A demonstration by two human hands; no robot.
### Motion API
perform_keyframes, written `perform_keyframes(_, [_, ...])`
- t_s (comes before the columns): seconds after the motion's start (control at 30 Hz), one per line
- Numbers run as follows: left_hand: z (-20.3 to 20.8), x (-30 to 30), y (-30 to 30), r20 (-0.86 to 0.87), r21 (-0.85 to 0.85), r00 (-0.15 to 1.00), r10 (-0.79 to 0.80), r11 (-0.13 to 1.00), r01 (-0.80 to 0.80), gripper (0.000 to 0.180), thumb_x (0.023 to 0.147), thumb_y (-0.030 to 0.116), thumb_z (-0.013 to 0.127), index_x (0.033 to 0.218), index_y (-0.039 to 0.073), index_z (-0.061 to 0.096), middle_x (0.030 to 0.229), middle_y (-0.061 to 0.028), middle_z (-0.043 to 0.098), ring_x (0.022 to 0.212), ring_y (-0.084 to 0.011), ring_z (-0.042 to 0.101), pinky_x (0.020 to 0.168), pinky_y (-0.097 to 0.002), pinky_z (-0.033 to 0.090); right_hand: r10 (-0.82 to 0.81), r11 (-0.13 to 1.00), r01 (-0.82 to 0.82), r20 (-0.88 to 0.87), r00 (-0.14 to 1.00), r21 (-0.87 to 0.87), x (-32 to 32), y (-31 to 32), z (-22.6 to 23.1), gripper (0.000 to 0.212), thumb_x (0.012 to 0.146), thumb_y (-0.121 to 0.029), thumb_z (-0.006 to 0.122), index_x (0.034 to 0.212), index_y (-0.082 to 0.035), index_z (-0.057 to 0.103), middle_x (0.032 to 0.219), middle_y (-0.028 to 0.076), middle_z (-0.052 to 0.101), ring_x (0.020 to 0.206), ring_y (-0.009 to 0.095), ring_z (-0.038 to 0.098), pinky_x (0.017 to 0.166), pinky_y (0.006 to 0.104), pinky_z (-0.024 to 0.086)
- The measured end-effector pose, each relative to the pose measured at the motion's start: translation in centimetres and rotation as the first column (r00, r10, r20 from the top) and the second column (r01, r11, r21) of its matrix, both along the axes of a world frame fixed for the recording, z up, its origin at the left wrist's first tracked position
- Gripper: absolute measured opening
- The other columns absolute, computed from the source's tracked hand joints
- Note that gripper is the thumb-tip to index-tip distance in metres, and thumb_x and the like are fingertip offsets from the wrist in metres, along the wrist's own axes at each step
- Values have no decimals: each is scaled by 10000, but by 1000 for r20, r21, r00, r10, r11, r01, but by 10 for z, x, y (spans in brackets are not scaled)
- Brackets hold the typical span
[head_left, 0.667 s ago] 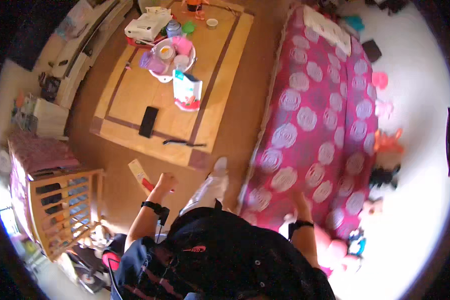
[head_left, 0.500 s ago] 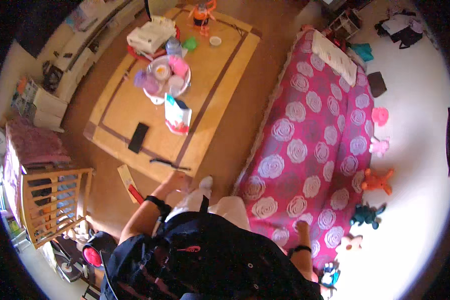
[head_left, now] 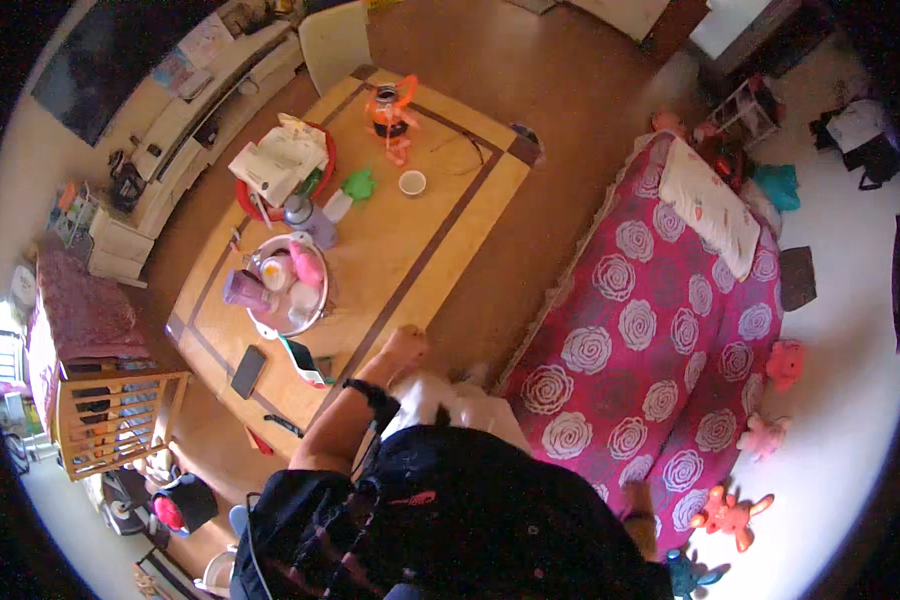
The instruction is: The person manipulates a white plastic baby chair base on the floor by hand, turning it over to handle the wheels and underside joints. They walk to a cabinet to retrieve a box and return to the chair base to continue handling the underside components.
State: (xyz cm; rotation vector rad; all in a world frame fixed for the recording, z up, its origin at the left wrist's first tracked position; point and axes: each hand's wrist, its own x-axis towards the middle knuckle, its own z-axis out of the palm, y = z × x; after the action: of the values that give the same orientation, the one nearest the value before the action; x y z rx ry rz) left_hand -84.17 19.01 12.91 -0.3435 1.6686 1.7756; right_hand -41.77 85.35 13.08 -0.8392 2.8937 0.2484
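Note:
My left hand point(head_left: 405, 350) hovers by the near right edge of the wooden table point(head_left: 410, 265), its fingers curled in; nothing shows in it. Low on the right, beside the pink rose-patterned cover point(head_left: 610, 350), is my right hand point(head_left: 638, 497), dim and smeared, so its fingers cannot be made out. Nearest to the left hand on the table lies a white packet with a dark patch point(head_left: 304, 362). Beyond it are a dark phone point(head_left: 249, 371) and a slim black object point(head_left: 283, 425). A white basin point(head_left: 297, 325) holds a pink item and several small containers.
Farther along the table are a red basket point(head_left: 242, 190) with a pale item, a green item point(head_left: 358, 184), a small white bowl point(head_left: 412, 182) and an orange-and-black toy point(head_left: 390, 125). A wooden slatted crib point(head_left: 120, 420) stands left. Soft toys point(head_left: 735, 515) line the right side.
My view has moved forward along the table. The basin, phone and packet now sit lower and farther left. My left hand has come up beside the table's edge.

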Motion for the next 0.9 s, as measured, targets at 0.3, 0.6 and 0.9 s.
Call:
perform_keyframes(0.3, [-16, -250, 129, 7, 55, 956, 293, 955, -293, 104, 799, 197, 623, 804, 101, 584, 635, -34, 548, 584, -131, 549, 475, -269, 409, -589, 627, 683, 346, 730, -374, -585, -100, 107, 252, 881, -221, 520, 1059, -56, 587, 835, 174, 617, 763, 343, 589, 668, 404, 465])
perform_keyframes(0.6, [-271, -456, 203, -362, -355, 745, 559, 656, -665, 501, 709, 286, 698, 1086, -14, 561, 974, -183, 652, 907, -346, 611, 789, -422, 485, -205, 978, 190, 204, 957, 91, -657, 210, 24, 290, 803, -213, 540, 1054, -76, 589, 896, 176, 636, 856, 395, 592, 704, 476, 490])
perform_keyframes(0.9, [-162, -509, 209, -141, -948, 990, -29, 294, -126, 104, 770, 134, 566, 812, 63, 630, 779, -167, 616, 733, -289, 605, 629, -384, 486, -516, 830, 437, 774, 367, 346, -711, 363, 135, 321, 783, -239, 580, 1061, -80, 575, 913, 142, 625, 830, 311, 608, 718, 438, 484])
